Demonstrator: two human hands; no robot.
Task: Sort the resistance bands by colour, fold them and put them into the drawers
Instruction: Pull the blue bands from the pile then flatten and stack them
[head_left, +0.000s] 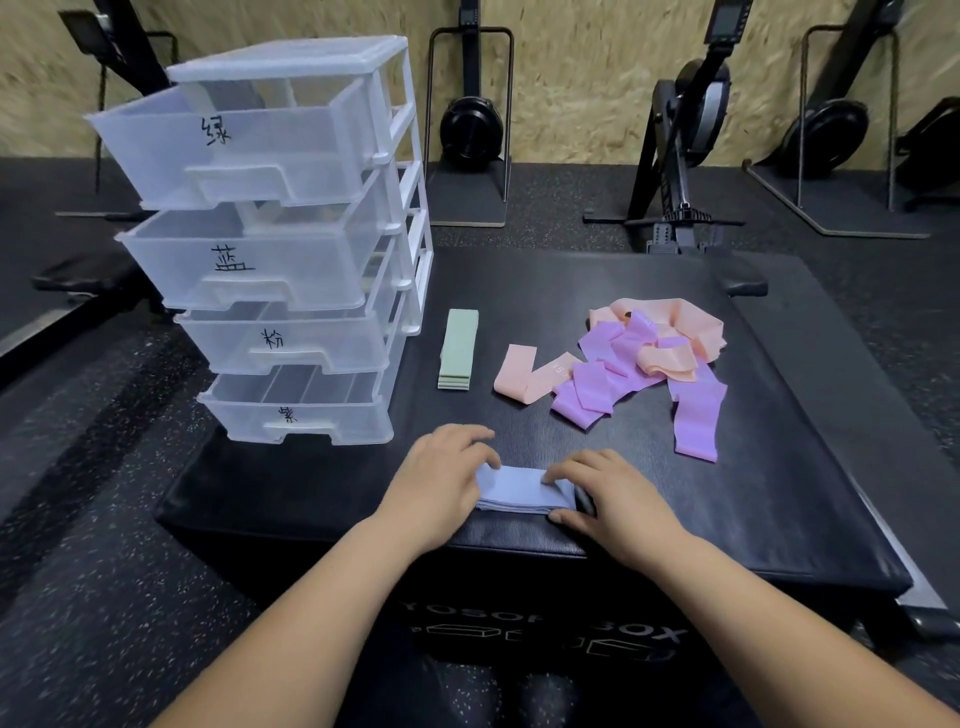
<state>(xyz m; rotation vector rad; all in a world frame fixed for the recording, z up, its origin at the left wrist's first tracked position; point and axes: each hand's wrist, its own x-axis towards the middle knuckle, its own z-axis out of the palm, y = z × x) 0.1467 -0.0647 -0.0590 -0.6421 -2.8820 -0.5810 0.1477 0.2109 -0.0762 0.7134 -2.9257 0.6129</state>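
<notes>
a: while both hands are on it, where does the blue band (519, 492) sit?

b: right under the fingers, folded into a small flat stack at the near edge of the bench (779, 467). the left hand (447, 480) lays its fingers over the left end and presses down; its thumb is hidden. the right hand (610, 496) pinches the right end, fingers on top and thumb against the near edge.

a: how will it handle?

b: my guess is light, thin, limp and stretchy, maybe a bit slick. the layers look ready to spring open or slide apart once the pressure comes off.

a: so where to take hold?

b: across the whole stack, fingers above and thumb below, near the middle rather than at one end, so no layer droops. squeeze lightly; it won't break, only unfold.

a: and where does it go?

b: the drawers (291, 249) stand beyond and to the left of the left fingers, all four pulled out. the second from the top bears the blue mark, i think. the green band (458, 349) lies folded beyond the left fingers, apart from them. well beyond the right fingers, pink bands (696, 325) and purple bands (592, 387) lie tangled in a loose heap, not yet folded.
</notes>
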